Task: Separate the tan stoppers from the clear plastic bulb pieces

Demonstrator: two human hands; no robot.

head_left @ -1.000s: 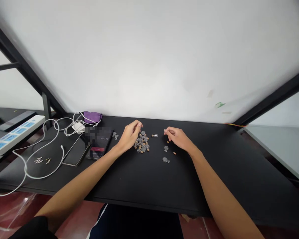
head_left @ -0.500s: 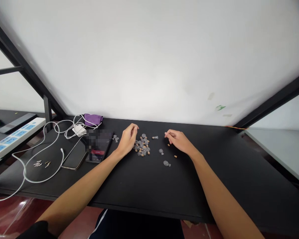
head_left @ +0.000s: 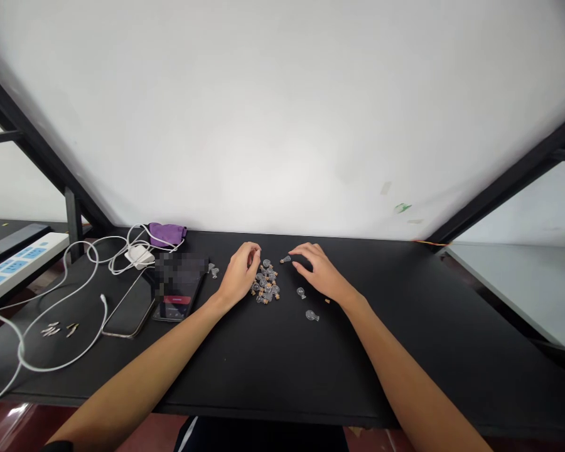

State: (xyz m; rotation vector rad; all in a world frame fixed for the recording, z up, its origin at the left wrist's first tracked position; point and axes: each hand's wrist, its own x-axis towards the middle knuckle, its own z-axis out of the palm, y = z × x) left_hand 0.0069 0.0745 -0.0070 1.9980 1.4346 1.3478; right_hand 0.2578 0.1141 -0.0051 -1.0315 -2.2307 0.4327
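My left hand rests on its side on the table, its fingers curled inward; whether it holds anything is hidden. Beside it on the right lies a heap of tiny clear glass bottles with cork stoppers. My right hand hovers palm down with thumb and fingers apart. At its fingertips a single small corked bottle lies tilted, and I cannot tell if they touch. Two uncorked round bottles, one upper and one lower, lie nearer me. A loose cork sits below my right hand.
Left of the heap are a few small clear pieces, a lit phone and a dark phone. Beyond them are a white cable, a charger, a purple pouch, small metallic pieces and a power strip.
My right hand has moved left and opened from a pinch, reaching the single corked bottle, which has turned slightly. One loose cork is now hidden. My left hand stays curled; the view has shifted a little.
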